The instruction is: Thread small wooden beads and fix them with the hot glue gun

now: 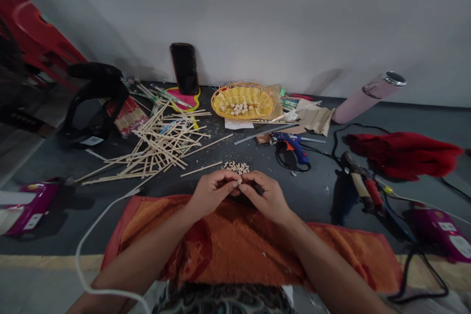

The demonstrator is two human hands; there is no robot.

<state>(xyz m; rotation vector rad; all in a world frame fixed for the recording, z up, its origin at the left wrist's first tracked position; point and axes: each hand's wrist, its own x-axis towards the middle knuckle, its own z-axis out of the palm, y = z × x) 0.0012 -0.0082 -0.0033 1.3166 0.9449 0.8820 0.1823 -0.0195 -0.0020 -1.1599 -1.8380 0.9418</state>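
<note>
Left hand and right hand, fingertips pinched together, held a small pale piece — blocky, woodlike — near stubby wooden bits.

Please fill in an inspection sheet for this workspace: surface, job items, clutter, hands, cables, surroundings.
Surface: dark table, orange towel along the near edge.
Job items: cut wooden pieces piled just beyond the hands; more pale pieces in a yellow basket; loose sticks heaped at left.
Clutter: phone, blue glue gun, pliers, red cloth, pink flask.
Hands: left hand and right hand pinch a small pale piece together.
Cables: white cable over the near edge at left; black cable right of the glue gun.
Surroundings: pale wall behind.
</note>
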